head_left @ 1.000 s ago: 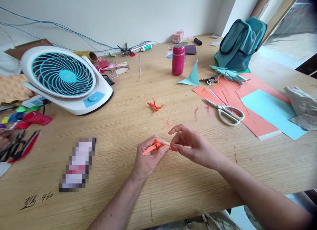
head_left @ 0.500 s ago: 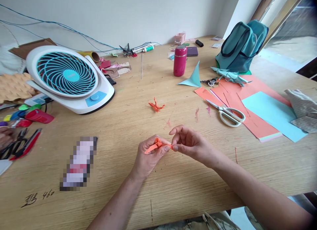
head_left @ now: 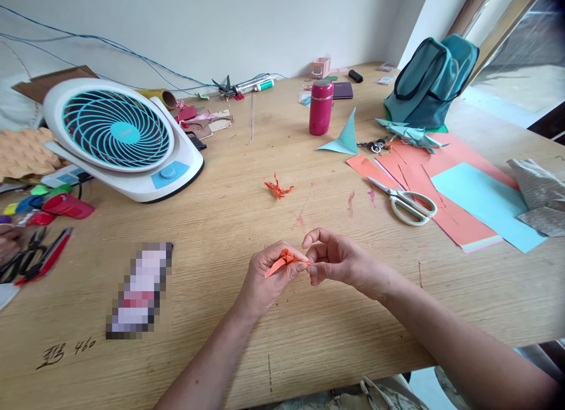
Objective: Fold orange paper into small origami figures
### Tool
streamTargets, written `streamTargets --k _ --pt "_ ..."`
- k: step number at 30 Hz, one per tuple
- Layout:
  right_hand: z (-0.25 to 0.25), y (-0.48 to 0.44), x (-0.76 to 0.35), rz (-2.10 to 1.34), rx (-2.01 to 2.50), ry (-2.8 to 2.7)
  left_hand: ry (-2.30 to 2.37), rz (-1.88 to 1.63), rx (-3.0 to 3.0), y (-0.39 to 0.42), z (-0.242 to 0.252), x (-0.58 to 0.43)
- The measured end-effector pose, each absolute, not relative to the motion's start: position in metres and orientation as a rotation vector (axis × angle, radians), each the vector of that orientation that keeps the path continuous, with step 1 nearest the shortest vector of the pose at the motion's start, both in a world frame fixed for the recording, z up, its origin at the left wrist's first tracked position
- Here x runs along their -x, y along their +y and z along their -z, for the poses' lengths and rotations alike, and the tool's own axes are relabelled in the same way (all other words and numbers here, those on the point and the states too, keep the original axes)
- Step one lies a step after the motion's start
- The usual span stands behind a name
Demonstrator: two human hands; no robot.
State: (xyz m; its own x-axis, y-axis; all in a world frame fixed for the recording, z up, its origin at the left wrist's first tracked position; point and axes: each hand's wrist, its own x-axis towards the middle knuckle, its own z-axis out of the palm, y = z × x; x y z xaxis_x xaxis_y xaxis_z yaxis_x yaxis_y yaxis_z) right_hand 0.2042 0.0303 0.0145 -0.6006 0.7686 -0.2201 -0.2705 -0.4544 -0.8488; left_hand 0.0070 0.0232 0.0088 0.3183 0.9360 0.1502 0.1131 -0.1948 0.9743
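Note:
An orange folded paper piece (head_left: 279, 263) is pinched between the thumb and fingers of my left hand (head_left: 267, 276). Its pointed right end reaches my right hand (head_left: 335, 262), whose thumb and index finger close on the tip while the other fingers curl above. Beyond my hands, a small red-orange folded paper figure (head_left: 278, 187) stands on the wooden table (head_left: 220, 239). To the right, scissors (head_left: 410, 207) with pale handles lie partly on orange paper sheets (head_left: 468, 222).
A white and blue fan (head_left: 123, 133) stands at the left, with a blurred-out object (head_left: 140, 289) nearer me. Behind are a pink bottle (head_left: 321, 107), a blue folded paper (head_left: 343, 138) and a teal bag (head_left: 430, 83). At the left edge, part of another person's hand (head_left: 9, 242) shows.
The orange folded paper has shifted slightly right and tilted in my left hand. My right fingers have moved a little, still at its right tip.

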Motion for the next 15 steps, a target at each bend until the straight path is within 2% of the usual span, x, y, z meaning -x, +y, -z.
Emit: streamTargets --k 7,15 --pt "-0.0146 0.0312 -0.2043 -2.075 0.777 -1.081 0.926 -0.998 -1.603 0.0248 -0.0098 -0.0034" --pt "-0.0195 0.0239 -0.2020 -1.560 0.948 -1.498 1.019 -1.004 -1.619 0.0230 -0.0106 -0.0070"
